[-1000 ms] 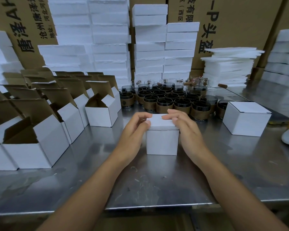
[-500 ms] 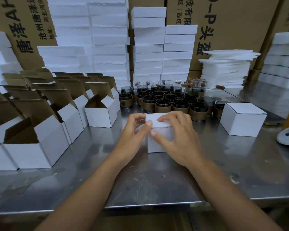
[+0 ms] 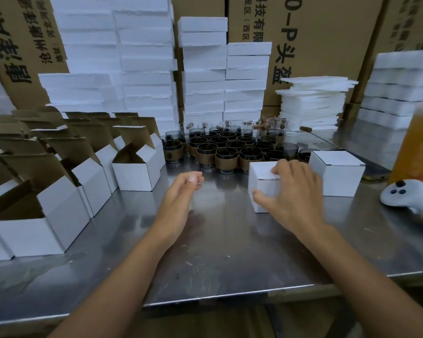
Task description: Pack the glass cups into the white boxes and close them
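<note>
Gripping the closed white box (image 3: 261,184) with the right hand (image 3: 296,193), thumb pressed on the near face, fingers curled over the lid. Down on the steel table (image 3: 230,252), just at eight o'clock of a second closed box (image 3: 337,176). Hovering at nine o'clock with the left hand (image 3: 181,196), fingers loosely curled, holding nothing. At eleven o'clock, the cluster of glass cups (image 3: 230,148); at ten, open boxes (image 3: 137,170) in a row. Out at three, a white controller (image 3: 405,196).
</note>
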Tool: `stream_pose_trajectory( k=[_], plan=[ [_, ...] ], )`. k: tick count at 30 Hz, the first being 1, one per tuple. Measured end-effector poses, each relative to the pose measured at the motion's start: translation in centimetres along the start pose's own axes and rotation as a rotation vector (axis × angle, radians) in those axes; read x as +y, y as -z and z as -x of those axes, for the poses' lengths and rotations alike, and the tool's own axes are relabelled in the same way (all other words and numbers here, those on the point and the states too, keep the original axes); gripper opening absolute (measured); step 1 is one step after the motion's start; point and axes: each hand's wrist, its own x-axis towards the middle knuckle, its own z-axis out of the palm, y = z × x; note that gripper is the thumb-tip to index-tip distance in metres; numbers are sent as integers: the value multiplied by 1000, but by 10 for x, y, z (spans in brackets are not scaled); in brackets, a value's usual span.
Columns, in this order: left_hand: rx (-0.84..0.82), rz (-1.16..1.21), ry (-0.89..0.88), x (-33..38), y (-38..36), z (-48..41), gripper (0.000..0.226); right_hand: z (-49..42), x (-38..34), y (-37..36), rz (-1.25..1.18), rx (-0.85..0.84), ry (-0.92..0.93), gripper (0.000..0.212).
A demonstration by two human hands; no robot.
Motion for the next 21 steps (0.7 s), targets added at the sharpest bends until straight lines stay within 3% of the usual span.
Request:
stream_pose_trajectory(
  k=[6, 21],
  plan=[
    [20, -9, 0, 1, -1, 2, 38, -11, 45, 4, 90, -54, -72, 50],
    [105, -116, 25, 5, 0, 4, 19, -18, 68, 3, 185, -112, -205, 56]
  ],
)
